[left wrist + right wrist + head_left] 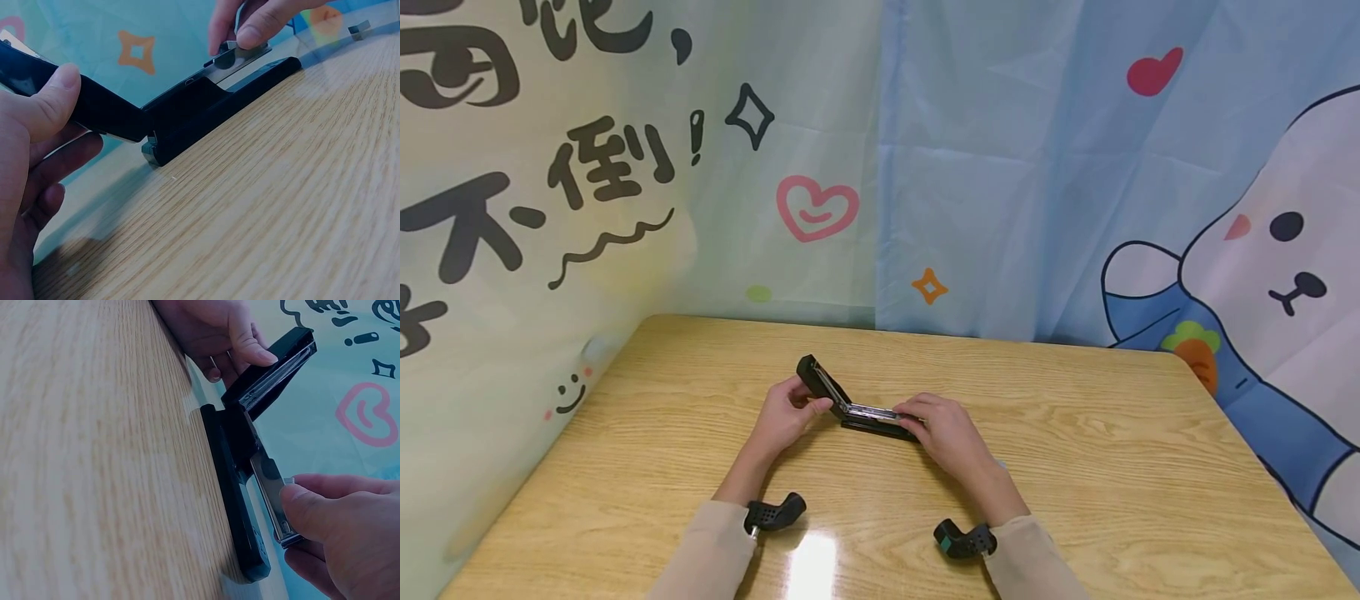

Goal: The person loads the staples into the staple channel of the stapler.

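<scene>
well, unfolded black stapler [180, 122]

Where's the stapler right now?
In the head view, the black stapler is folded open on the wooden table, just below the picture's middle, between the person's left grip and right grip, which both hold it.

Black elongated plastic stapler [187, 119] is showing smooth, faint gloss; its slim silvery metal channel [269, 484] is gleaming. Beneath stapler, yellow-brown wood-grain tabletop [1075, 433] is shining; behind it, pale-blue cloth backdrop [1000, 183] is looking matt, creased.
</scene>
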Tool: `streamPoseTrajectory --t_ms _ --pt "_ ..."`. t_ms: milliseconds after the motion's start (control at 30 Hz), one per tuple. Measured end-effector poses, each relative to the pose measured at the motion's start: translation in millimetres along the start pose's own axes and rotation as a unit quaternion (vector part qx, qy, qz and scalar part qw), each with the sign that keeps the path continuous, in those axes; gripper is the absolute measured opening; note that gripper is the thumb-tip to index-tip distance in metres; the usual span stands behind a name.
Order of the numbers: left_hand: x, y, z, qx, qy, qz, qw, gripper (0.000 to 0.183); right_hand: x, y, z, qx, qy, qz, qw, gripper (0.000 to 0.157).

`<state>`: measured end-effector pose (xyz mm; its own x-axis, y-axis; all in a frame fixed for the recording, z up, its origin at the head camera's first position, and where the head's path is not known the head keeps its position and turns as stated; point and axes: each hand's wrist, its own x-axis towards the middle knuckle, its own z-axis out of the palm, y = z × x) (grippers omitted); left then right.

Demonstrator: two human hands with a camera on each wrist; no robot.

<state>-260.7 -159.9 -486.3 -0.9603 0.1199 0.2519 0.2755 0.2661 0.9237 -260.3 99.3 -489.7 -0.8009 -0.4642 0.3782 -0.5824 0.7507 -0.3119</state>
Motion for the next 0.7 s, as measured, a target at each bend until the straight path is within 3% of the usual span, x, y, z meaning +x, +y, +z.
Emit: streamPoseTrajectory --t_ms 700 --pt "-0.3 0.5 0.6 0.01 0.004 0.001 0.9999 0.023 -2.3 6.1 3.6 0.01 0.013 -0.036 0.999 0.019"
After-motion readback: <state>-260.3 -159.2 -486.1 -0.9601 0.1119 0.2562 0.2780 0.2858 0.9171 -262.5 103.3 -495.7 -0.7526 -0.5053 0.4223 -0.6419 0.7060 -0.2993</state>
